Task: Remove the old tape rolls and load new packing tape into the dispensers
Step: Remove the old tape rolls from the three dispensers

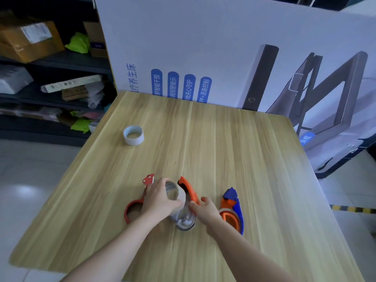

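Observation:
My left hand (157, 197) grips a roll of clear packing tape (176, 193), held tilted just above the wooden table (223, 139). Under my left hand lies a red tape dispenser (133, 209), its ring empty and its metal blade end pointing away from me. An orange dispenser (189, 190) with a grey hub lies between my hands. My right hand (205, 209) rests on its near side with fingers spread. A blue and orange dispenser (233, 210) holding a tape roll lies to the right. A white tape core (133, 135) stands alone at the far left of the table.
A large white printed carton (203, 47) stands upright along the table's far edge. Dark shelves (50, 62) with boxes and bags are at the left. The tiled floor (30, 169) shows on both sides of the table.

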A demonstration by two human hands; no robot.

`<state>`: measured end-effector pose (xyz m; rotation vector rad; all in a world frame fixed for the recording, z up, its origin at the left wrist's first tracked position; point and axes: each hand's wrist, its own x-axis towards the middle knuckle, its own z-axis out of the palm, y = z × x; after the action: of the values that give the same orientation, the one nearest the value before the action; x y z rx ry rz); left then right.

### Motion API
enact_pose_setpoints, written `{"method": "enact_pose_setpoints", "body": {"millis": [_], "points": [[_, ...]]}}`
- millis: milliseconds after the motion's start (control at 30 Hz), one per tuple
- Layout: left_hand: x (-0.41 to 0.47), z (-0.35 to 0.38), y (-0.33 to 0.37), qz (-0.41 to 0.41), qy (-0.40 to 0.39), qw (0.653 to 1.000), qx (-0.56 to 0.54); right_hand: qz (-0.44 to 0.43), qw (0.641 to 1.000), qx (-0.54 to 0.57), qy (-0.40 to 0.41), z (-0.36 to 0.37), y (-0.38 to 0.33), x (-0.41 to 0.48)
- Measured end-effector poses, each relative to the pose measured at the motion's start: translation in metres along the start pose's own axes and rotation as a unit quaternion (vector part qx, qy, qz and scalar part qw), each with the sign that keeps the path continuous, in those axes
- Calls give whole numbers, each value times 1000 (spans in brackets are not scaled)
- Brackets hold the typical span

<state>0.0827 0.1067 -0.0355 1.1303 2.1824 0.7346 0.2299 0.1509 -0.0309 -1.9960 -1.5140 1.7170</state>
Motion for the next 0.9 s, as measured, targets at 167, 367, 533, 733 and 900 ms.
{"method": "enact_pose_setpoints", "body": {"millis": [167, 367, 533, 733, 900], "points": [[-8, 8, -6, 4, -29, 999, 17, -6, 997, -73, -8, 0, 7, 3], [-11, 9, 5, 38, -34, 998, 35, -49, 991, -125, -2, -12, 2, 0], [-4, 3, 24, 113, 12, 993, 33, -148, 988, -54, -3, -21, -25, 0], [30, -5, 25, 184, 13, 981, 60, -122, 991, 53, 1, -24, -51, 26], [70, -16, 31, 218, 67, 964, 135, -87, 988, 127, 13, -24, -84, 64]]}}
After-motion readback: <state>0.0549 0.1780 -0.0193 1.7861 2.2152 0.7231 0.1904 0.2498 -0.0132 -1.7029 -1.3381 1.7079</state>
